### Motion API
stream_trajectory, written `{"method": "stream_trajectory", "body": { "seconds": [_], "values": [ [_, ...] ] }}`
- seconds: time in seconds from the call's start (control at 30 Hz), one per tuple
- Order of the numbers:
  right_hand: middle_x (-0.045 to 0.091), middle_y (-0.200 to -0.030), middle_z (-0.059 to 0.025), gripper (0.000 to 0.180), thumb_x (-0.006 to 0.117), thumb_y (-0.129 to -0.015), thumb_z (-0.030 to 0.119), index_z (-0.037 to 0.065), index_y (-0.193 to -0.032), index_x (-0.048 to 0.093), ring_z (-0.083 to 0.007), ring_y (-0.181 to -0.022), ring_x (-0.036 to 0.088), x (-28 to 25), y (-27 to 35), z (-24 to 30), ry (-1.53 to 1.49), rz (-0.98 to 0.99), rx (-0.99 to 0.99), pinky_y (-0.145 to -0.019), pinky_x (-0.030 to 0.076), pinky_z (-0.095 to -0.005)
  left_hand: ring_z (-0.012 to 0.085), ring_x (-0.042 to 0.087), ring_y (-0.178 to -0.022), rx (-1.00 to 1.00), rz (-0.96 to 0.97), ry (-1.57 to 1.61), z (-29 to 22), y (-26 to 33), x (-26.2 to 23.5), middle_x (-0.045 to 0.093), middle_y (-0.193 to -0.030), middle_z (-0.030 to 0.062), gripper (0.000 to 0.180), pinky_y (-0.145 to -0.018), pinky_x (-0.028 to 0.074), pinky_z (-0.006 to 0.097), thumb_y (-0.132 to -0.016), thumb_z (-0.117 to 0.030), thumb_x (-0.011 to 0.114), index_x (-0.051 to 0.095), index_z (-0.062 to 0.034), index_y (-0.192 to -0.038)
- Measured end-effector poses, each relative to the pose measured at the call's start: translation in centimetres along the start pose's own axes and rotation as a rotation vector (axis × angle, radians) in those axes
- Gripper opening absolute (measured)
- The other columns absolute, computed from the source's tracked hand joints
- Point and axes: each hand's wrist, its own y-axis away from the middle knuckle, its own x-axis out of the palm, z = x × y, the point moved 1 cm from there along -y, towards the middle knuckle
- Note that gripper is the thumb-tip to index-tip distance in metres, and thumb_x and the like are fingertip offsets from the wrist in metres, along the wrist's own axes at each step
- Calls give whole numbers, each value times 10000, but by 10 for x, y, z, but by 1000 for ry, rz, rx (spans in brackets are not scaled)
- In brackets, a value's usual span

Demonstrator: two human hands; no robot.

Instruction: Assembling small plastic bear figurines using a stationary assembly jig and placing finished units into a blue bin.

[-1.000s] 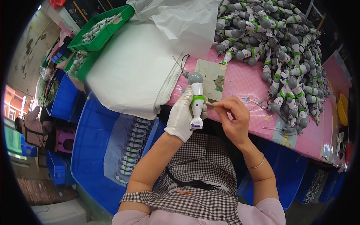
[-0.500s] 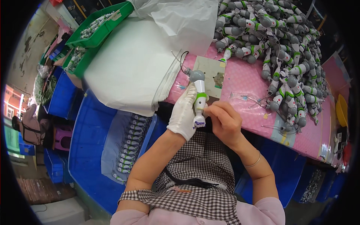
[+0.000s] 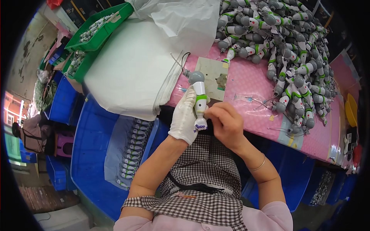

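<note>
My left hand, in a white glove, is closed around a toy arm. The arm is white with a green band, a grey ball joint at its upper end and a small fist with purple knuckles at its lower end. Thin wires stick out past the ball. My bare right hand has its fingers pinched together close beside the arm's lower half. Whatever those fingers may hold is hidden, and I cannot tell whether they touch the arm. Just beyond lies a flat pale plate.
A big heap of similar toy arms covers the right of the pink table. White sheets are stacked to the left, near green trays of small parts. Below stands a blue bin with toy arms in a row.
The view has shifted slightly, so most things appear a little further left. My left hand keeps its hold on the toy arm, and my right fingers stay pinched beside it.
</note>
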Motion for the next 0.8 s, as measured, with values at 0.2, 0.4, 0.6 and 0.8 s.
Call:
{"method": "stream_trajectory", "body": {
  "seconds": [0.2, 0.4, 0.6, 0.8],
  "values": [
    [572, -789, -103, 163, 643, -710, -90, 7, -840, 618, -234, -658, 582, 0, 0, 1, 107, 116, -143, -555, 476, -292, 136, 548, -652, 46, 4, -60, 0, 1, -2, 579, -832, 72, 371, -555, 466, 252, -983, -353, 357, 501, -37, -1113],
    [577, -790, -95, 176, 638, -704, -102, 12, -836, 619, -220, -656, 586, 0, 0, 1, 23, 56, -34, -554, 479, -284, 143, 562, -684, 50, 17, -41, -2, 0, -1, 578, -832, 70, 364, -556, 474, 262, -981, -347, 364, 500, -38, -1119],
    [587, -800, -89, 168, 638, -706, -100, 9, -833, 621, -205, -663, 591, 1, -2, -4, 109, 72, -82, -559, 481, -280, 153, 570, -699, 71, 9, -11, 1, -3, -2, 580, -856, 74, 337, -566, 475, 271, -983, -323, 366, 485, -53, -1146],
    [591, -786, -95, 131, 623, -733, -88, 0, -831, 619, -208, -664, 591, -6, -9, -8, 76, -49, -45, -576, 474, -273, 148, 578, -754, -3, 68, 219, 1, -3, -10, 581, -931, 79, 339, -627, 505, 269, -979, -282, 389, 462, -44, -1209]
  ]
}}
